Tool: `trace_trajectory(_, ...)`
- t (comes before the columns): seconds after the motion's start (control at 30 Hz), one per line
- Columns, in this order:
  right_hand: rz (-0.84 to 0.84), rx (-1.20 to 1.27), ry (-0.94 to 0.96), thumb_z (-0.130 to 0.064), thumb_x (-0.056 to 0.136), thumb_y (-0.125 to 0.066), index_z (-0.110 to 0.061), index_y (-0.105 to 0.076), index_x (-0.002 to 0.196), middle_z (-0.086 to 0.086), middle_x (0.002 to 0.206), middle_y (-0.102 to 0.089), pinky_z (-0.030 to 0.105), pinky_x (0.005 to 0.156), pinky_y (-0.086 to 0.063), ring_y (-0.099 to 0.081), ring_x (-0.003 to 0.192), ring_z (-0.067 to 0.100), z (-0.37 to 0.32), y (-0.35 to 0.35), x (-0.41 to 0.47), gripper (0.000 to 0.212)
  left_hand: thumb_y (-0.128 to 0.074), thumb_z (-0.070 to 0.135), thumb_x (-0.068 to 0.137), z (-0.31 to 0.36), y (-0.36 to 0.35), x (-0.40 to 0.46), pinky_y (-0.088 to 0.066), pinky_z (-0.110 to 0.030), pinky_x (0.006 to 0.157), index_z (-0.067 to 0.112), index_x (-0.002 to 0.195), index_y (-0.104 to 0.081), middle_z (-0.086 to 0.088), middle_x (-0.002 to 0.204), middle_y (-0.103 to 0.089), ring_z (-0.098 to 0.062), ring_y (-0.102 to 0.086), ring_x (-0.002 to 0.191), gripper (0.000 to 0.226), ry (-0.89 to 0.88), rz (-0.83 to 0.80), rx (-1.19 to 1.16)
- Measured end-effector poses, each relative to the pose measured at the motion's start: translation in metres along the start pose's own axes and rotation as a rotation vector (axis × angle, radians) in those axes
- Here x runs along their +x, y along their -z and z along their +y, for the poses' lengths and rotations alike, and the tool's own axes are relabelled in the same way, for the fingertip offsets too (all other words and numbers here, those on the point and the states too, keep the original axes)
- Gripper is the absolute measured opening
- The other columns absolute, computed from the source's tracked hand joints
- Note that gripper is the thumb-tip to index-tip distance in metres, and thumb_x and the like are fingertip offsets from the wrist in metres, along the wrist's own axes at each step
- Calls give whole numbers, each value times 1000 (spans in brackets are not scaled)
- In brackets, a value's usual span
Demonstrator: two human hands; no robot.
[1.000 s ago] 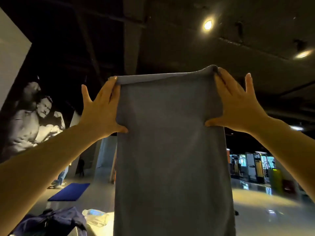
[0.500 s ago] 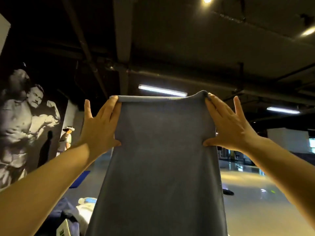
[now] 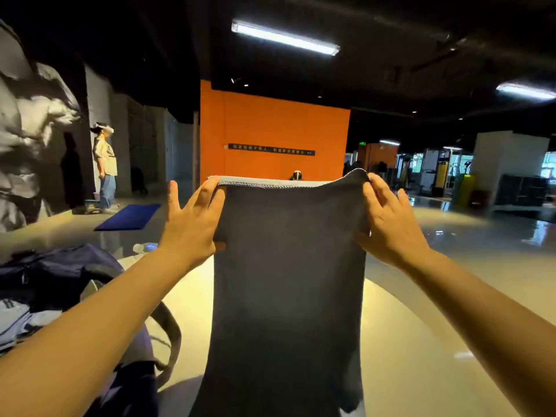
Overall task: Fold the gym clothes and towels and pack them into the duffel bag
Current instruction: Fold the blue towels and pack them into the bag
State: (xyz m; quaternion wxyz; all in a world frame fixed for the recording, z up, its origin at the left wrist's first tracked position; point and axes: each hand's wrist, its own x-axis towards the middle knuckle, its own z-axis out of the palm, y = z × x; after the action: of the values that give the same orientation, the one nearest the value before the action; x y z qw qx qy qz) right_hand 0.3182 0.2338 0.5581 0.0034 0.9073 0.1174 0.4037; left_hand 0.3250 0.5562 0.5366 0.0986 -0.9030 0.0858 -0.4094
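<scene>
Dim gym hall with a black ceiling, strip lights point(image 3: 285, 37) and an orange wall point(image 3: 270, 130) straight ahead; a pale, glossy table point(image 3: 406, 356) spreads below the arms. Both forearms reach forward and slightly upward from the lower corners of the view, nearly straight at the elbows. Between them hangs a dark grey towel point(image 3: 288, 281), held up by its top edge so that it drops flat and long toward the table.

The left hand point(image 3: 192, 224) pinches the towel's upper left corner: fingers lie over the top edge, thumb tucked against the cloth lower down, the little finger standing free and splayed outward. The right hand point(image 3: 388, 218) grips the upper right corner in the same way, fingers curled over the hem and knuckles toward the camera. The top edge sags a little between the two hands.

At the left, a dark navy duffel bag point(image 3: 60, 275) sits on the table with its strap point(image 3: 171, 332) looping beside the left forearm, and folded grey clothes point(image 3: 18, 320) lie near it. A blue mat point(image 3: 129, 216) lies on the floor beyond, where a person point(image 3: 105, 167) stands by the wall.
</scene>
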Motion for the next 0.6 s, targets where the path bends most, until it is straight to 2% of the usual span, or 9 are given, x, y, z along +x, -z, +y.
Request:
trace_trajectory(0.03, 18, 43, -6, -26, 78, -75, -5, -21, 149, 13, 157, -18, 54, 113, -26, -28, 138, 35, 0, -8, -8, 92, -92, 33, 55, 1, -7, -8, -16, -66, 107, 0, 139, -41, -17, 149, -27, -42, -49, 124, 103, -34, 43, -35)
trace_trajectory(0.1, 34, 150, -27, -24, 74, -79, -3, -34, 144, 15, 149, -34, 52, 104, -40, -42, 127, 36, 2, -23, -34, 85, -94, 23, 52, 6, -15, -30, -28, -64, 102, -4, 131, -47, -21, 141, -37, -47, -59, 107, 96, -82, 91, -92)
trace_trajectory(0.2, 37, 369, -156, -16, 81, -73, -3, -42, 140, 14, 141, -43, 43, 101, -45, -47, 123, 31, -4, -38, -95, 68, -88, 12, 61, 21, -21, -77, -42, -58, 96, -7, 128, -50, -23, 137, -43, -47, -56, 106, 80, -82, 108, -234)
trace_trajectory(0.3, -44, 505, -246, -12, 84, -71, -6, -51, 133, 13, 136, -50, 38, 99, -45, -50, 121, 28, -21, -42, -159, 54, -79, 9, 73, 38, -24, -132, -46, -49, 95, -4, 127, -52, -20, 134, -47, -37, -50, 114, 62, -110, 81, -413)
trace_trajectory(0.37, -105, 592, -268, -12, 84, -70, -15, -57, 124, 8, 129, -57, 36, 96, -49, -56, 112, 22, -31, -41, -196, 42, -66, 20, 84, 49, -19, -172, -45, -38, 95, -1, 124, -55, -16, 129, -51, -29, -50, 112, 47, -120, 36, -516)
trace_trajectory(0.43, -161, 689, -266, -15, 86, -67, -29, -59, 110, -4, 114, -63, 27, 87, -54, -60, 96, 10, -39, -32, -232, 29, -51, 30, 87, 57, -10, -211, -40, -29, 92, -1, 118, -61, -14, 121, -59, -22, -53, 102, 45, -96, -27, -592)
trace_trajectory(0.5, -195, 747, -235, -29, 87, -60, -46, -58, 100, -22, 101, -63, 19, 78, -55, -61, 90, 5, -48, -18, -265, 22, -48, 33, 87, 60, -1, -249, -41, -25, 86, -1, 111, -66, -11, 114, -63, -16, -53, 93, 45, -41, -66, -650)
trace_trajectory(0.53, -209, 789, -234, -35, 88, -58, -53, -60, 94, -27, 94, -64, 15, 75, -55, -61, 91, 3, -52, -14, -279, 19, -48, 34, 87, 60, 2, -265, -42, -24, 84, 1, 108, -68, -8, 112, -64, -14, -55, 93, 43, 0, -84, -673)
trace_trajectory(0.6, -294, 840, -267, -34, 87, -62, -59, -64, 85, -24, 92, -66, 11, 72, -51, -62, 88, 1, -59, -10, -302, 25, -49, 36, 86, 58, 6, -293, -44, -21, 82, 7, 100, -71, -1, 105, -66, -10, -57, 95, 39, 70, -128, -721)
